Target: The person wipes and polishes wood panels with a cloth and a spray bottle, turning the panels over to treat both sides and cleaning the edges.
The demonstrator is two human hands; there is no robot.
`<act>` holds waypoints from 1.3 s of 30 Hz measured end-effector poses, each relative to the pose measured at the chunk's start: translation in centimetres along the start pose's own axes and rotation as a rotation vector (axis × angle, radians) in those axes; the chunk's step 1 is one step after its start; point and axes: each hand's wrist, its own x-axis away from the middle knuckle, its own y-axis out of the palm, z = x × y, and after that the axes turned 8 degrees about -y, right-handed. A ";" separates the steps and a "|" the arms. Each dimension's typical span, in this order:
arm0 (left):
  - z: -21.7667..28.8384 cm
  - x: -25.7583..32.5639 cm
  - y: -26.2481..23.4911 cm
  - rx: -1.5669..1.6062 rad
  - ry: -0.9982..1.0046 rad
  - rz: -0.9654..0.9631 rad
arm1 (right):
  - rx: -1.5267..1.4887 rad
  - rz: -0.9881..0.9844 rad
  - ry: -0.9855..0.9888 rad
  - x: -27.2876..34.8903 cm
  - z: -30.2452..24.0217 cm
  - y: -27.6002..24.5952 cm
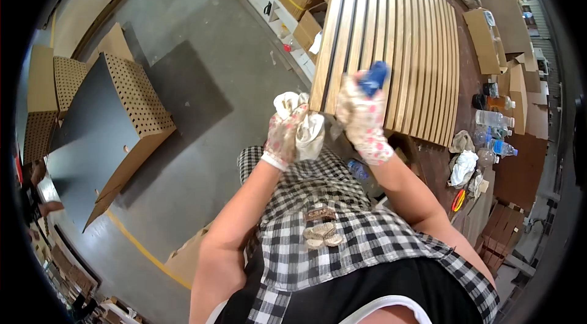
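A panel of light wooden slats with dark grooves (422,49) lies in front of me on the brown workbench (435,168). My left hand (282,140), in a spotted white glove, is closed on a bunched white cloth (310,139) beside the panel's near left corner. Over the panel's near end is my right hand (365,117), gloved in white with pink dots. It grips a small blue object (373,78) that is smeared by motion, so its kind cannot be made out. Whether that object touches the slats is also unclear.
Along the bench's right side stand plastic bottles (494,119), an open cardboard box (484,40), a crumpled white rag (463,168) and a red-yellow tool (458,200). Left on the floor is a large dark panel with perforated sides (101,122). A white cabinet (263,3) stands beyond the bench's left edge.
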 end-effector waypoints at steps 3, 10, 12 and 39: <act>1.9 -0.5 0.5 0.806 -0.486 -0.035 | -0.048 0.057 -0.250 -3.5 -5.8 -1.3; 3.3 -1.0 0.5 0.915 -0.640 0.080 | -0.097 0.021 -0.314 -6.8 -2.6 -0.3; 3.4 -0.8 0.2 0.912 -0.669 0.096 | 0.054 0.060 -0.346 -8.3 -0.7 -1.0; 2.0 -0.9 0.6 0.718 -0.424 0.102 | 0.540 -0.297 -0.705 1.4 1.8 -0.5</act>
